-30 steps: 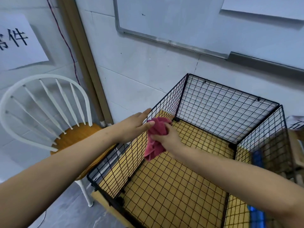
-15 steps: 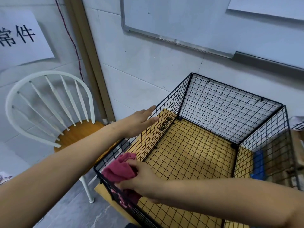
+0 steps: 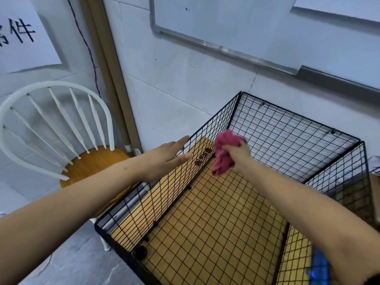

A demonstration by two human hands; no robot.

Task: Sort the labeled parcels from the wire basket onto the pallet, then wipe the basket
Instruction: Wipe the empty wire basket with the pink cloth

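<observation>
Your right hand [image 3: 239, 154] grips the soft, floppy crumpled pink cloth [image 3: 223, 154] bunched against the black wire basket's [image 3: 287, 132] far-left corner while your flat-open left hand [image 3: 166, 159] braces its flexy left wall.

Grey tiled floor [image 3: 72, 264] bears white chair [image 3: 92, 161]; wire basket [image 3: 287, 145] sits on yellow board [image 3: 216, 223].

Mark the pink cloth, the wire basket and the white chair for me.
pink cloth [image 3: 223, 161], head view, bunched lower part.
wire basket [image 3: 287, 145], head view, far wall mesh.
white chair [image 3: 55, 85], head view, top of back hoop.
</observation>
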